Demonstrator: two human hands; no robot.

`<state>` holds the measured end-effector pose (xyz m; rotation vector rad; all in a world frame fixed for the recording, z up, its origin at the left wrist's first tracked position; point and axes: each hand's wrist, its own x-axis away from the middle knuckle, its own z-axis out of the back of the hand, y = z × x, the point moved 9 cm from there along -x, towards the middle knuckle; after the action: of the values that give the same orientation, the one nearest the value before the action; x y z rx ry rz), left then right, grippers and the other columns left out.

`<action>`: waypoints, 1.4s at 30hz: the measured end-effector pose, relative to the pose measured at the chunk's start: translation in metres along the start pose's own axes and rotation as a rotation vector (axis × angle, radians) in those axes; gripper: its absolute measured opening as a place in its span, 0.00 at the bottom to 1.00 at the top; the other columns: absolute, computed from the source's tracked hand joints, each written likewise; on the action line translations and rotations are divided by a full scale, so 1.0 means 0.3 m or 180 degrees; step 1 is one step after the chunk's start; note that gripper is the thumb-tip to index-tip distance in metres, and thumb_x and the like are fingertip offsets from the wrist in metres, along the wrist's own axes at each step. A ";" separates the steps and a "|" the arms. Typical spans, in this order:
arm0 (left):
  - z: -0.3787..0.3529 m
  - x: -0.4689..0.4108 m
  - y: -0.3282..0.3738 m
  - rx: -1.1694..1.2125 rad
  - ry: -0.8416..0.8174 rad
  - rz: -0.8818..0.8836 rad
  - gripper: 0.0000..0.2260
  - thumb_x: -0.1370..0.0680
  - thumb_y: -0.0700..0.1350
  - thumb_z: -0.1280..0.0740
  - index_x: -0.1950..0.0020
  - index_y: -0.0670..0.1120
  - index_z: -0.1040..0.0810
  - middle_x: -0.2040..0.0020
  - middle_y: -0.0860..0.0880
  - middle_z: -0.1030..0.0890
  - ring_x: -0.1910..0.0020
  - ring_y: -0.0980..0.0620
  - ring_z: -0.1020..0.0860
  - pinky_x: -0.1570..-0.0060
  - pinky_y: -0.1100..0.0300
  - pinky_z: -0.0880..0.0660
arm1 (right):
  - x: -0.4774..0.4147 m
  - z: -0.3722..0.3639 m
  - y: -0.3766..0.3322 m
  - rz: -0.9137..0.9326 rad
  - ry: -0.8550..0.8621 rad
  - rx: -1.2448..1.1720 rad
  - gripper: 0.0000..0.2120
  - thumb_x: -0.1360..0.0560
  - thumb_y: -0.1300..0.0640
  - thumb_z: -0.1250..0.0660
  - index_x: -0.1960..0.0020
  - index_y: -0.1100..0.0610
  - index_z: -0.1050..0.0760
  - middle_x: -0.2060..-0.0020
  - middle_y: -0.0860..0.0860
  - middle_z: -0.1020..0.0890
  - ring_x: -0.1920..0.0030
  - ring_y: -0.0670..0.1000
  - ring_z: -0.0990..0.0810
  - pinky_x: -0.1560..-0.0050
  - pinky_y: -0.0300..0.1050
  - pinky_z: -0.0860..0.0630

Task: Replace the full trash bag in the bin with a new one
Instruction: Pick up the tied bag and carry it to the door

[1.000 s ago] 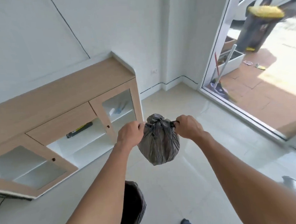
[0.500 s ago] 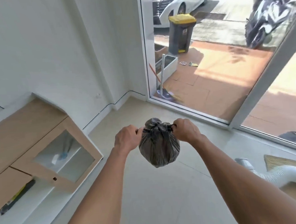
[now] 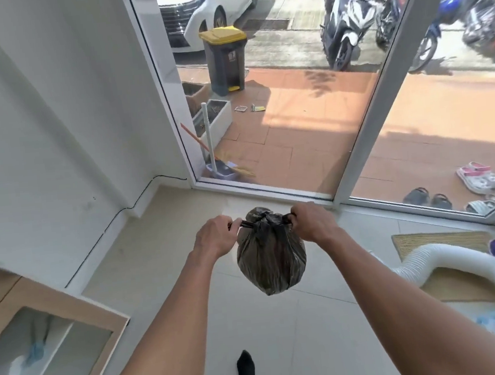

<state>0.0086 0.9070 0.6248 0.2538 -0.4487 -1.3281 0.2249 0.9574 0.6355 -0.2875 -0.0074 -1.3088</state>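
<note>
Now: tied bag held up between two fists

Both arms reach forward over the pale tiled floor (image 3: 284, 335). The full trash bag (image 3: 271, 257) hangs in the air between the hands, its dark, bulging body below the grip and clear of the floor. Its neck is gathered into a knot (image 3: 262, 216) at the top, level with the knuckles. The left hand (image 3: 216, 235) is closed into a fist around the tail of plastic sticking out of the knot's left side; the right hand (image 3: 311, 222) is closed the same way on the right tail. The two tails run taut and roughly level from knot to fists.

Far ahead, past the glass door (image 3: 264, 125), a dark wheeled bin with a yellow lid (image 3: 225, 61) stands shut on the paving; its contents cannot be seen. At near left, a wooden cabinet (image 3: 43, 343) with a glass-fronted door shows blurred white and blue items on its shelf. A white hose (image 3: 447, 262) lies at right.
</note>
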 end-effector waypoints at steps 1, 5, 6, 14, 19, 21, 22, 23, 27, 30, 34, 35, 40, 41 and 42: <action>-0.008 -0.042 0.014 -0.0001 -0.0064 -0.0068 0.22 0.18 0.58 0.44 0.66 0.45 0.32 0.67 0.46 0.25 0.67 0.45 0.27 0.71 0.56 0.37 | -0.022 0.000 0.023 -0.0091 -0.0017 0.0003 0.12 0.21 0.53 0.40 0.55 0.59 0.24 0.56 0.56 0.19 0.55 0.60 0.20 0.61 0.48 0.28; -0.048 -0.199 0.077 -0.0033 -0.0332 -0.0298 0.22 0.18 0.57 0.43 0.66 0.44 0.31 0.68 0.46 0.25 0.67 0.45 0.28 0.70 0.56 0.37 | -0.115 -0.015 0.117 -0.0447 -0.0160 -0.0079 0.14 0.20 0.50 0.42 0.54 0.59 0.23 0.53 0.56 0.18 0.52 0.60 0.20 0.59 0.48 0.26; -0.056 -0.241 0.093 -0.0036 -0.0392 -0.0352 0.22 0.18 0.57 0.43 0.67 0.44 0.32 0.69 0.47 0.26 0.68 0.46 0.28 0.71 0.56 0.37 | -0.136 -0.018 0.141 -0.0539 -0.0196 -0.0100 0.15 0.20 0.50 0.42 0.52 0.59 0.22 0.53 0.56 0.18 0.51 0.60 0.20 0.58 0.48 0.27; -0.117 -0.535 0.263 -0.0201 -0.0611 -0.0660 0.21 0.18 0.57 0.43 0.64 0.44 0.27 0.63 0.44 0.20 0.61 0.43 0.23 0.64 0.54 0.32 | -0.297 0.013 0.332 -0.1150 -0.0168 -0.0502 0.11 0.22 0.57 0.44 0.48 0.58 0.24 0.48 0.56 0.19 0.47 0.59 0.22 0.57 0.47 0.30; -0.195 -0.712 0.378 -0.0324 -0.0704 -0.0697 0.16 0.17 0.52 0.45 0.54 0.44 0.23 0.52 0.44 0.18 0.52 0.42 0.22 0.55 0.52 0.27 | -0.441 0.027 0.466 -0.1283 -0.0144 -0.0591 0.11 0.22 0.58 0.44 0.47 0.58 0.25 0.46 0.58 0.19 0.46 0.60 0.22 0.56 0.47 0.30; -0.234 -0.782 0.417 -0.0325 -0.0767 -0.0618 0.15 0.17 0.50 0.46 0.51 0.45 0.23 0.50 0.45 0.18 0.50 0.42 0.22 0.51 0.51 0.25 | -0.513 0.024 0.530 -0.1295 -0.0153 -0.0580 0.11 0.21 0.58 0.44 0.45 0.58 0.25 0.46 0.57 0.20 0.45 0.61 0.22 0.56 0.46 0.31; -0.252 -0.817 0.434 -0.0335 -0.0792 -0.0567 0.15 0.17 0.50 0.46 0.51 0.44 0.23 0.50 0.45 0.18 0.50 0.43 0.22 0.50 0.50 0.25 | -0.551 0.025 0.562 -0.1289 -0.0170 -0.0571 0.11 0.21 0.58 0.44 0.45 0.58 0.24 0.46 0.57 0.20 0.45 0.60 0.22 0.56 0.46 0.31; -0.270 -0.849 0.448 -0.0346 -0.0822 -0.0516 0.15 0.17 0.50 0.46 0.50 0.44 0.23 0.50 0.45 0.18 0.50 0.43 0.22 0.50 0.51 0.25 | -0.589 0.025 0.592 -0.1265 -0.0197 -0.0567 0.11 0.21 0.57 0.44 0.45 0.58 0.24 0.46 0.57 0.20 0.45 0.60 0.22 0.56 0.46 0.32; -0.331 -0.972 0.515 -0.0386 -0.0935 -0.0327 0.16 0.18 0.54 0.42 0.51 0.44 0.22 0.52 0.46 0.18 0.52 0.44 0.21 0.53 0.53 0.26 | -0.723 0.028 0.711 -0.1197 -0.0279 -0.0579 0.10 0.20 0.55 0.42 0.46 0.57 0.23 0.47 0.56 0.19 0.46 0.60 0.21 0.57 0.46 0.30; -0.377 -1.060 0.563 -0.0391 -0.0968 -0.0170 0.16 0.18 0.55 0.42 0.50 0.45 0.21 0.51 0.47 0.18 0.51 0.44 0.21 0.53 0.53 0.26 | -0.810 0.020 0.810 -0.1190 -0.0387 -0.0625 0.11 0.20 0.54 0.41 0.46 0.57 0.23 0.47 0.55 0.19 0.46 0.59 0.21 0.56 0.47 0.29; -0.449 -1.178 0.604 -0.0376 -0.1086 -0.0089 0.11 0.18 0.50 0.41 0.48 0.45 0.22 0.49 0.45 0.18 0.50 0.43 0.21 0.54 0.54 0.27 | -0.914 0.012 0.909 -0.1280 -0.0404 -0.0722 0.11 0.22 0.57 0.42 0.46 0.58 0.24 0.47 0.57 0.19 0.46 0.60 0.21 0.52 0.50 0.25; -0.471 -1.205 0.615 -0.0374 -0.1124 -0.0091 0.10 0.18 0.49 0.41 0.46 0.46 0.23 0.48 0.45 0.18 0.50 0.43 0.21 0.56 0.55 0.28 | -0.936 0.005 0.930 -0.1325 -0.0403 -0.0765 0.11 0.22 0.58 0.43 0.46 0.58 0.24 0.46 0.57 0.19 0.46 0.61 0.21 0.52 0.51 0.25; -0.570 -1.376 0.667 -0.0282 -0.1122 -0.0034 0.08 0.17 0.47 0.41 0.44 0.47 0.24 0.48 0.46 0.18 0.53 0.45 0.23 0.57 0.56 0.30 | -1.066 -0.072 1.037 -0.1542 -0.0406 -0.0978 0.11 0.23 0.61 0.44 0.44 0.58 0.26 0.46 0.58 0.21 0.46 0.61 0.23 0.55 0.48 0.30; -0.597 -1.420 0.675 -0.0242 -0.1105 -0.0034 0.08 0.18 0.47 0.41 0.44 0.48 0.23 0.48 0.46 0.18 0.52 0.45 0.22 0.57 0.56 0.30 | -1.098 -0.089 1.059 -0.1578 -0.0378 -0.1014 0.12 0.23 0.61 0.44 0.43 0.57 0.26 0.46 0.57 0.21 0.46 0.60 0.23 0.55 0.47 0.31; -0.626 -1.463 0.685 -0.0219 -0.1102 -0.0043 0.08 0.18 0.46 0.40 0.44 0.48 0.23 0.47 0.46 0.18 0.50 0.44 0.22 0.56 0.56 0.29 | -1.127 -0.109 1.082 -0.1634 -0.0348 -0.1047 0.12 0.23 0.61 0.43 0.42 0.57 0.26 0.45 0.56 0.21 0.45 0.60 0.23 0.55 0.47 0.31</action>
<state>0.1975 1.3661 0.4714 -0.0329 -0.6909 -1.4025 0.4396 1.3458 0.4811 -0.6695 0.0448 -1.8040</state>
